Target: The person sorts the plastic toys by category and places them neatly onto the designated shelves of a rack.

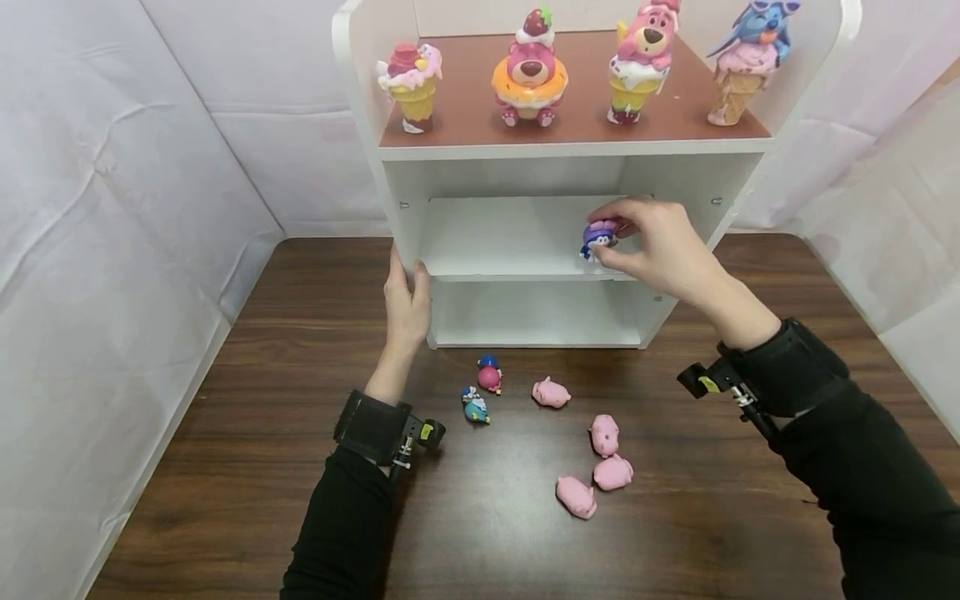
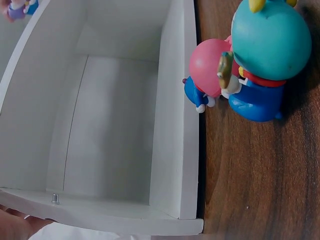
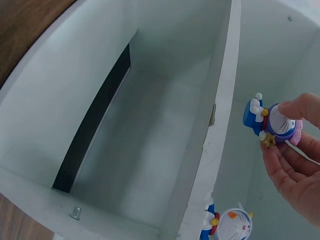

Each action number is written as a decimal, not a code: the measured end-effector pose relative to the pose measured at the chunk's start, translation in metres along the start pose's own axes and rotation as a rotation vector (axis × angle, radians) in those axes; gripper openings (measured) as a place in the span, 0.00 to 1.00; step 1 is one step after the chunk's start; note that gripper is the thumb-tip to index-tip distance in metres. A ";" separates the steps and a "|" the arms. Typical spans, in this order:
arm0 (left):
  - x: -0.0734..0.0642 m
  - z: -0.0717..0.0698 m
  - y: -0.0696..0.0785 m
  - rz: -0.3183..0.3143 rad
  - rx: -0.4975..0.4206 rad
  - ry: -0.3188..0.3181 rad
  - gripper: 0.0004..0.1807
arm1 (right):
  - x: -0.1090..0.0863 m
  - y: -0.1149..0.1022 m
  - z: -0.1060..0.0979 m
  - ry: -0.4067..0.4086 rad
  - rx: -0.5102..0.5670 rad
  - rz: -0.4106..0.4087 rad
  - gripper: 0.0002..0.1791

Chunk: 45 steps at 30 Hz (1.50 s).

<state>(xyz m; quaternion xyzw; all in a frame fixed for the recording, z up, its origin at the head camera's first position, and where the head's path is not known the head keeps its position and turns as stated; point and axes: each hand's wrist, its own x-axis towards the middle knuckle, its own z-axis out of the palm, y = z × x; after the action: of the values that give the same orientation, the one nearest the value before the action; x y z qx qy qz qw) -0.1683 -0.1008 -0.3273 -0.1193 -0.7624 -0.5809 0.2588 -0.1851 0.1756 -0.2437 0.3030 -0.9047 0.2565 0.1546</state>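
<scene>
My right hand [image 1: 663, 246] pinches a small Doraemon-like figurine [image 3: 282, 122] between thumb and fingers, over the right part of the middle shelf [image 1: 502, 237]. The figurine has a purple head covering, white face and gold star. A second white-faced figurine [image 3: 234, 225] stands near that shelf's front edge in the right wrist view; my right hand hides it in the head view. My left hand [image 1: 407, 312] rests against the left side panel of the white shelf unit [image 1: 408, 196], with fingers extended along its outer face.
On the wooden table, a pink-and-blue figurine [image 1: 489, 375] and a teal-and-blue figurine [image 1: 475, 406] lie before the unit. Several pink pig figures, one [image 1: 551, 392] nearer the unit, lie to their right. Ice-cream-style figures, including a pink bear [image 1: 529, 75], stand on the brown top shelf [image 1: 465, 92].
</scene>
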 end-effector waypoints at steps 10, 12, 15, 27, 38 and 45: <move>-0.001 0.001 0.001 -0.003 0.013 -0.004 0.26 | 0.011 0.014 0.004 -0.059 0.013 0.101 0.15; -0.002 0.002 0.001 0.001 0.012 -0.005 0.26 | 0.011 0.016 0.005 -0.060 0.007 0.106 0.15; -0.002 0.002 0.001 0.002 0.013 -0.006 0.26 | 0.012 0.019 0.006 -0.060 0.000 0.115 0.15; -0.002 0.001 0.002 -0.002 0.013 0.001 0.26 | 0.010 0.022 0.008 -0.067 0.016 0.125 0.16; -0.002 0.001 0.003 0.003 0.008 0.013 0.26 | 0.008 0.021 0.009 -0.069 0.024 0.127 0.18; -0.002 0.001 0.004 0.010 0.008 0.019 0.26 | 0.002 0.015 0.006 0.020 0.041 0.120 0.21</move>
<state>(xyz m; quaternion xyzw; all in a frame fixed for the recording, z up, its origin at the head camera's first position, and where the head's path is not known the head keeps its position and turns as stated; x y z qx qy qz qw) -0.1651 -0.0985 -0.3249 -0.1167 -0.7616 -0.5778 0.2692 -0.1964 0.1814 -0.2536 0.2488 -0.9142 0.2868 0.1420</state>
